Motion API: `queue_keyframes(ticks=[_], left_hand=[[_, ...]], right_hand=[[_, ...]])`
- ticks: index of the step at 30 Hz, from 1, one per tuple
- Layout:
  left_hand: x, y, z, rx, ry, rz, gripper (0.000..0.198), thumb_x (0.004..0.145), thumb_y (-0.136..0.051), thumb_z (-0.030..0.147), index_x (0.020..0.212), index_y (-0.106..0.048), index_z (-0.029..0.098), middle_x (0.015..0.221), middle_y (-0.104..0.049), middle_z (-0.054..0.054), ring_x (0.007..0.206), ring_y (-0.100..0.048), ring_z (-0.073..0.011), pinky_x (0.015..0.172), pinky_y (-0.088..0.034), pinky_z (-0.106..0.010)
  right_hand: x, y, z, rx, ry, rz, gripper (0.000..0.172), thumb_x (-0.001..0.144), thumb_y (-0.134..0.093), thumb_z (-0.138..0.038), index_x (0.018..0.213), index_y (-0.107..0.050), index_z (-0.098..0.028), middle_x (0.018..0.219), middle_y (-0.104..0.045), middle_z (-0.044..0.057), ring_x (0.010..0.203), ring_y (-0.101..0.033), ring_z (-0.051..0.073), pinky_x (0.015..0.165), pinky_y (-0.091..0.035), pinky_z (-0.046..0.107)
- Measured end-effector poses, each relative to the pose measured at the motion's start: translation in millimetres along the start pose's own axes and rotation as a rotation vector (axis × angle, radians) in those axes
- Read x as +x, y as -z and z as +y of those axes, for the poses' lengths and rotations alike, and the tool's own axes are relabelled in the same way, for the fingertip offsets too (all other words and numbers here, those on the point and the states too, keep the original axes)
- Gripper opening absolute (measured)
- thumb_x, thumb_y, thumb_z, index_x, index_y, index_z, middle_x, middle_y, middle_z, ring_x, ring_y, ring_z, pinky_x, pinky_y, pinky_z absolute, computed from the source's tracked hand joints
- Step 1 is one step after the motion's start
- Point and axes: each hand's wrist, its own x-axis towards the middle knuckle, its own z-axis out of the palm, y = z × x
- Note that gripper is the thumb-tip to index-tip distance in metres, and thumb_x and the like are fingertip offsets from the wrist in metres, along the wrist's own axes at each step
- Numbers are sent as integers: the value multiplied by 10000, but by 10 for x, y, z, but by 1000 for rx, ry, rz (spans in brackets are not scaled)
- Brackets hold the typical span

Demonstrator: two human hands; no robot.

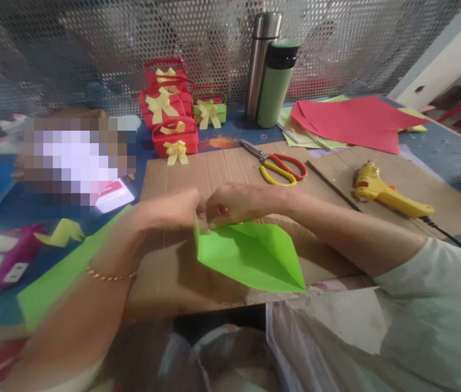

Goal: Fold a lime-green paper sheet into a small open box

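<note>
A bright green sheet of paper (246, 253), partly folded up along its edges, is held just above the cardboard at the front of the table. My left hand (177, 209) grips its far left corner, the fingers pinched together. Right beside it, my right hand (236, 204) curls over the same far edge with bent fingers closed on the paper. The fingertips of both hands meet there, and part of the fold is hidden behind them. Under my left forearm lies another green paper sheet (67, 272).
Cardboard (173, 179) covers the table's middle. Beyond it are scissors (275, 163), a yellow glue gun (389, 190) with a cord, red paper sheets (348, 122), a green bottle (277, 87), a steel flask (257, 71) and small red paper baskets (175, 136) with yellow bows.
</note>
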Motion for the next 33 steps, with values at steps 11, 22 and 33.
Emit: queue_keyframes(ticks=[11, 22, 33], left_hand=[[-18, -20, 114, 93, -12, -3, 226, 645, -699, 397, 604, -630, 186, 596, -536, 23, 610, -464, -134, 568, -307, -283], [-43, -63, 121, 151, 36, 51, 345, 646, -726, 476, 569, -538, 197, 563, -455, 32, 554, -410, -127, 544, -266, -306], [-32, -97, 94, 138, 30, 98, 313, 658, -735, 482, 691, -608, 198, 639, -535, 17, 623, -489, -153, 573, -317, -296]], right_hand=[[-440, 226, 39, -16, -30, -52, 322, 882, -672, -449, 1047, -706, -174, 899, -720, 53, 746, -632, 159, 622, -401, 255], [-226, 194, 122, 83, -99, -150, 156, 776, -707, -138, 919, -687, -198, 898, -713, 16, 757, -646, 159, 611, -433, 249], [-137, 45, 242, -9, -97, -32, 221, 730, -747, -342, 879, -677, -195, 830, -685, 8, 703, -584, 156, 598, -328, 269]])
